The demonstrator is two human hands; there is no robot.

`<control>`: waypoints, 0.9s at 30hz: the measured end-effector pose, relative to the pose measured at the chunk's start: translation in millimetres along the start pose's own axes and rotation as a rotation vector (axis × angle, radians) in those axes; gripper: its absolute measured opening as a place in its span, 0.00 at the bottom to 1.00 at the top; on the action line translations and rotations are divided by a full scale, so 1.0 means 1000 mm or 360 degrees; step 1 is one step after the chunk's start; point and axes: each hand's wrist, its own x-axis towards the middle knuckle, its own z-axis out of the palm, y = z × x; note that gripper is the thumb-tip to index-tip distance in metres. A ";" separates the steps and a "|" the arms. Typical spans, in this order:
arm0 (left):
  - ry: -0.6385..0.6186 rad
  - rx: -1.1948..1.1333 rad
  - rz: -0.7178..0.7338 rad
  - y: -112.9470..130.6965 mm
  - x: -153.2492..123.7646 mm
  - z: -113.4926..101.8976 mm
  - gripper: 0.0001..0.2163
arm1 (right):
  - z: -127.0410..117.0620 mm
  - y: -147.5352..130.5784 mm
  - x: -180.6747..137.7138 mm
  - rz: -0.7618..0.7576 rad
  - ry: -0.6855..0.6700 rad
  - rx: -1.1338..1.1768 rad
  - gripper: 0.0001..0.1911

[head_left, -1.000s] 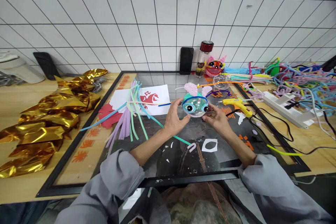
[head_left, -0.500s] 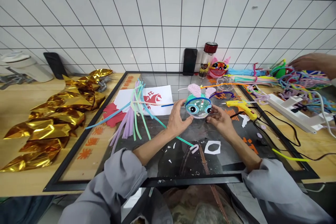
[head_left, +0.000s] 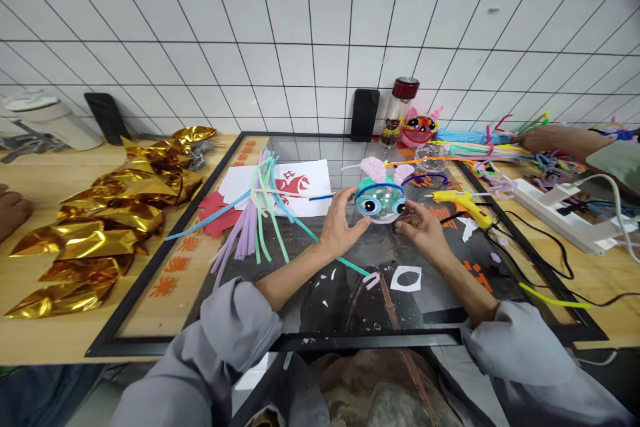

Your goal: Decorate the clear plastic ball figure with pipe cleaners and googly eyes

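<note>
A small craft head with big blue eyes, a teal top and pink fuzzy ears sits between both my hands above a dark glass sheet. My left hand cups its left side, fingers curled against it. On its right side, the fingertips of my right hand pinch it. A bundle of pastel pipe cleaners lies just left of my left hand, partly over a white paper with a red cut-out.
A yellow glue gun lies right of the craft head. Gold foil is heaped at left. A phone, a red-capped jar and a pink craft face stand by the tiled wall. Another person's arm reaches into tangled pipe cleaners at right.
My hands keep hold of the craft head, which has barely shifted. Another person's arm has come into view at the right and reached further left over the pipe cleaners.
</note>
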 end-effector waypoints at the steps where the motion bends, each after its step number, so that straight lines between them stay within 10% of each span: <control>1: -0.0003 0.0005 -0.0001 0.000 0.000 0.000 0.27 | 0.000 0.001 0.000 0.0004 0.0001 0.0002 0.31; 27: 0.0012 0.0037 -0.0007 -0.002 -0.001 0.002 0.29 | -0.001 -0.004 -0.002 -0.0085 0.0037 -0.0091 0.33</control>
